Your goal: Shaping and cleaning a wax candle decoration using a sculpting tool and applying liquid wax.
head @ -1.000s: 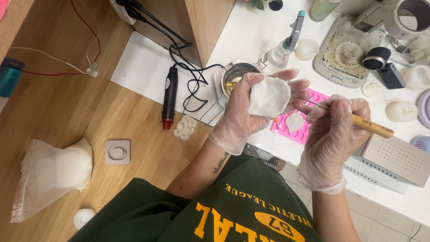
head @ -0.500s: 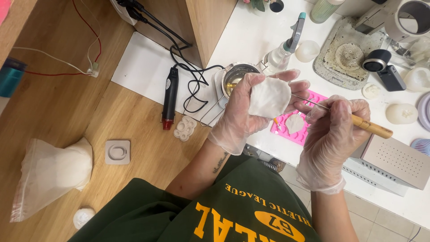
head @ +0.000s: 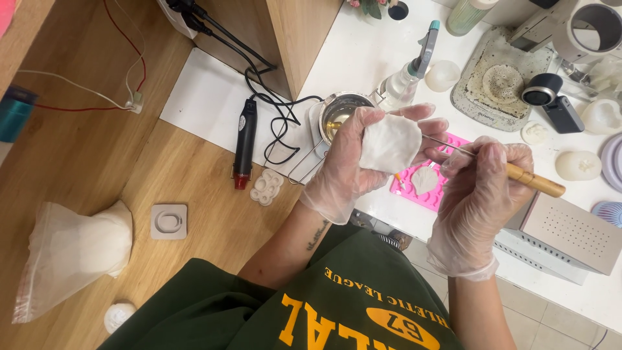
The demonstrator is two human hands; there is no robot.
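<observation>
Nothing moved — left hand holding shell, unchanged

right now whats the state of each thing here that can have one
left hand: gloved, holding a white shell-shaped piece
right hand: gloved, gripping a wooden-handled tool, thin tip at the piece
pink mould: flat on the counter, one white cast in it
metal pot: open, yellowish liquid inside
spray bottle: lying tilted
black corded tool: lying on the floor, untouched
plastic bag: slumped, part filled
</observation>
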